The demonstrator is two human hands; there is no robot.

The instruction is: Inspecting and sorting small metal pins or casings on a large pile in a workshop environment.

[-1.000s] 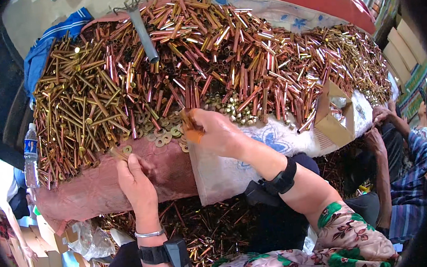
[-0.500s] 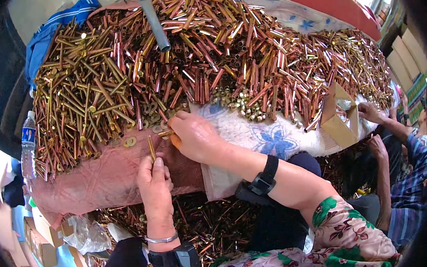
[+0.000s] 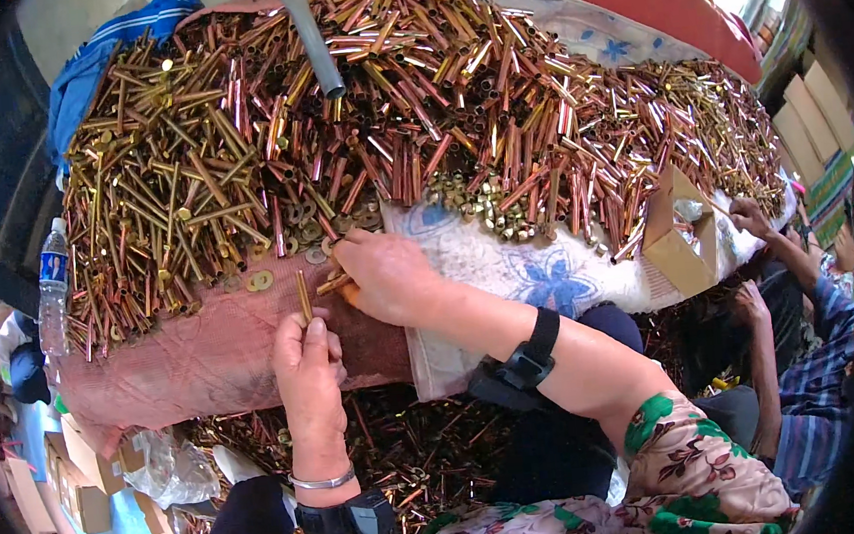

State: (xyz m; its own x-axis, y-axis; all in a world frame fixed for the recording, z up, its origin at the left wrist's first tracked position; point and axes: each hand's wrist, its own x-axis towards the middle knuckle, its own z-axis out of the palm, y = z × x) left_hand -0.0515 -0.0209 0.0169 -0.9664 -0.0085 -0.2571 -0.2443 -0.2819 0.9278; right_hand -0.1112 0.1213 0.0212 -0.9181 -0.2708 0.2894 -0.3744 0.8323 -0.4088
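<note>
My left hand (image 3: 306, 362) is closed, with a slim gold-coloured metal rod (image 3: 304, 295) standing upright between thumb and fingers. Just to the right, my right hand (image 3: 385, 278) is bent over the front edge of the heap, its fingers pinching a short gold-coloured metal piece (image 3: 331, 285) that lies tilted. How far that piece runs under the fingers is hidden. Flat washers (image 3: 260, 281) lie beside and behind the hands. Behind them rises a big heap of copper and gold-coloured metal tubes and rods (image 3: 337, 144).
Gold-coloured nuts (image 3: 503, 211) lie on the white floral cloth (image 3: 549, 282); a pink cloth (image 3: 184, 361) covers the left front. A grey pipe (image 3: 318, 55) juts over the heap. An open cardboard box (image 3: 680, 237) and a co-worker's hand (image 3: 749, 216) are right, a water bottle (image 3: 52, 286) left.
The short piece in my right fingers has dipped slightly and tilted. My left hand with the rod has barely moved. On the right, the co-worker's hand has shifted a little.
</note>
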